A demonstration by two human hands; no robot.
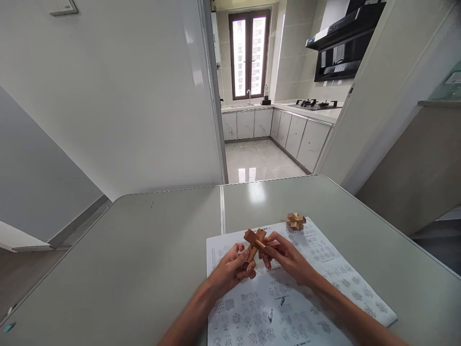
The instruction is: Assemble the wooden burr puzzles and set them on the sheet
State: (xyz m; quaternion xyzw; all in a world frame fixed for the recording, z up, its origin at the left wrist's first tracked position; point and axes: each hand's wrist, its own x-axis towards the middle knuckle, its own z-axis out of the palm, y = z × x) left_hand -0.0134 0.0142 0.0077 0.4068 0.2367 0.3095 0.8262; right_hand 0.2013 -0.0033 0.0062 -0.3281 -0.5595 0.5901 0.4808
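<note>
My left hand [232,269] is closed around the lower stick of a partly built wooden interlocking puzzle [254,239], held just above a printed instruction sheet [288,298]. My right hand [284,254] pinches a loose wooden stick [267,245] whose end touches the puzzle's right side. A second, finished wooden burr puzzle [296,220] rests on the sheet's far edge, a short way beyond my right hand.
The sheet lies on a grey-green folding table [126,259] with a centre seam. Beyond the table's far edge, a doorway opens onto a kitchen [259,125] with white cabinets, a hob and a window. A white wall stands to the left.
</note>
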